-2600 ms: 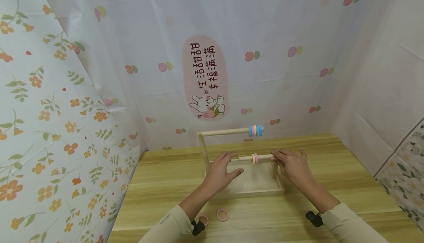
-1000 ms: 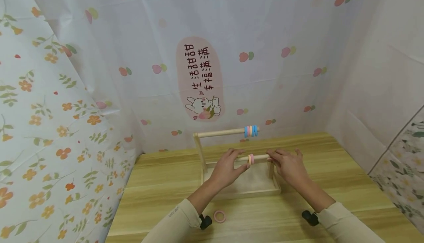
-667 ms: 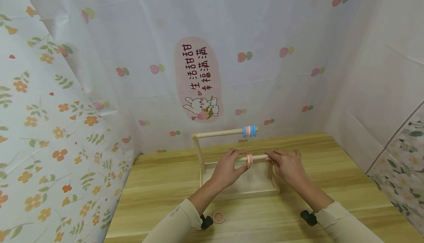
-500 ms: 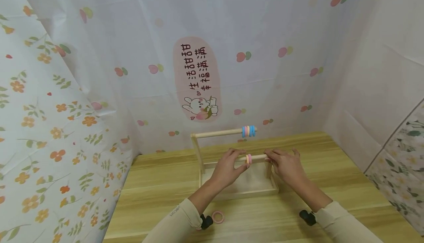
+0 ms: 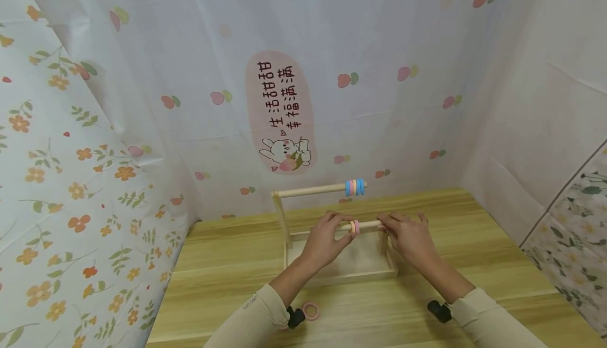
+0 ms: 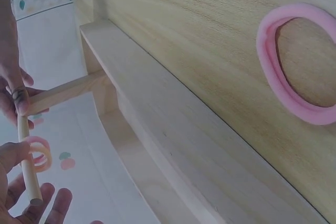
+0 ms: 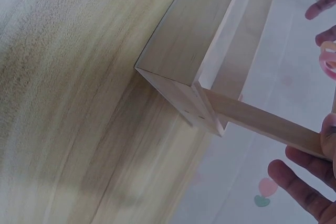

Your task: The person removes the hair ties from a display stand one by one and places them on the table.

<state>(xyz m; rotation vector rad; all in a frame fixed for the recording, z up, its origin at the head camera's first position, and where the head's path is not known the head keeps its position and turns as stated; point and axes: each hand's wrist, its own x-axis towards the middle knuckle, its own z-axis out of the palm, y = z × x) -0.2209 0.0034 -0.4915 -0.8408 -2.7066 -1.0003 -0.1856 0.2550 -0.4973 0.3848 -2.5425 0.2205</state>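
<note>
My left hand (image 5: 322, 240) pinches a peach hair tie (image 5: 352, 226) between thumb and fingers on the lower rod (image 5: 369, 224) of a wooden stand. A pink hair tie (image 5: 357, 226) sits against it on the right. In the left wrist view the thumb presses at the peach tie (image 6: 48, 157), and the rod's free end (image 6: 35, 201) shows near the fingers. My right hand (image 5: 409, 236) grips the rod's right end where it meets a short post (image 7: 262, 124). The upper rod (image 5: 310, 190) carries several blue, pink and peach hair ties (image 5: 354, 187) near its free end.
The stand's shallow tray base (image 5: 341, 275) rests on the wood-grain table (image 5: 227, 263). A loose pink hair tie (image 5: 311, 311) lies in front, beside my left wrist; another is mostly hidden under that wrist. A patterned curtain (image 5: 379, 126) hangs behind.
My left hand has moved right from an apart, spread pose to the hair ties on the lower rod, and has stayed there over the last second. The right hand keeps its hold; the view shifts slightly.
</note>
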